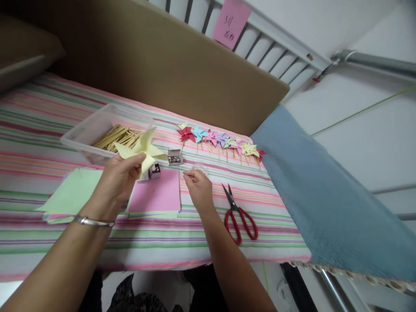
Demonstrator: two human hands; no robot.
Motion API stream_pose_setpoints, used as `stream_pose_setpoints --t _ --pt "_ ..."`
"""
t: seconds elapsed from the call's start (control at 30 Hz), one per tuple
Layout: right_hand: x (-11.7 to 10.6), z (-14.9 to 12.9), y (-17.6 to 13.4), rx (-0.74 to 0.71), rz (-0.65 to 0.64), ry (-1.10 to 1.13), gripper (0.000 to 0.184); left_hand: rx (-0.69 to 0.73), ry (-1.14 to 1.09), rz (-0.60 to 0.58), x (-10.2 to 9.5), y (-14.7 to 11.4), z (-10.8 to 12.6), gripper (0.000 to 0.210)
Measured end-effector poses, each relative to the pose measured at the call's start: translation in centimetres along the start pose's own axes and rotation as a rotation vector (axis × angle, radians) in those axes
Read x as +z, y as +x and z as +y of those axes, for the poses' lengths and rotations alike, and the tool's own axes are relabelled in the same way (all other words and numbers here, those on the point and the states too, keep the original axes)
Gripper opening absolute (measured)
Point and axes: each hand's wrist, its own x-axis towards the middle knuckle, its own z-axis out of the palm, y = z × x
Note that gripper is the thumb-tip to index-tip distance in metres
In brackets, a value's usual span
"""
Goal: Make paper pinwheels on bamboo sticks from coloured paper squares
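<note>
My left hand (121, 175) pinches a pale yellow paper pinwheel (143, 151) at its middle, raised above the table without a stick. To the right, my right hand (199, 186) has thumb and fingertips pressed together; whatever they hold is too small to make out. Just behind those fingers lies a small clear plastic item (202, 168), partly hidden. Two little boxes stand between the hands: an open box of metal pins (174, 157) and a second small box (156, 170) beneath the pinwheel. A pink paper stack (157, 193) lies between my forearms.
Wooden sticks (118, 138) fill part of a clear plastic bin (82, 130). Green-topped paper sheets (73, 190) lie at left. Red-handled scissors (236, 214) rest at right. Several finished pinwheels (222, 139) line the back, before a cardboard panel (169, 65). A striped cloth (195, 234) covers the table.
</note>
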Motion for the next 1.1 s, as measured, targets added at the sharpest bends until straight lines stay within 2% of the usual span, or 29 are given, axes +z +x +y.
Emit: stream_pose_setpoints --t 0.23,0.47,0.63,0.8,1.1 --pt "3.0 0.5 5.0 0.059 -0.161 -0.312 0.017 0.058 -0.228 0.062 -1.3 0.7 3.3 0.014" --pt "6.3 0.1 9.6 0.164 -0.268 -0.602 0.018 0.015 -0.32 0.083 -2.2 1.2 4.1 0.02" --pt "7.8 0.2 10.2 0.192 -0.339 -0.762 0.012 0.028 -0.334 0.073 -3.0 1.6 4.2 0.021" --pt "8.2 0.0 10.2 0.188 -0.382 -0.876 0.026 0.064 -0.354 0.084 -2.9 1.4 4.4 0.021" --pt "8.1 0.3 9.7 0.116 -0.341 -0.936 0.023 0.067 -0.347 0.066 -2.5 1.2 4.3 0.027"
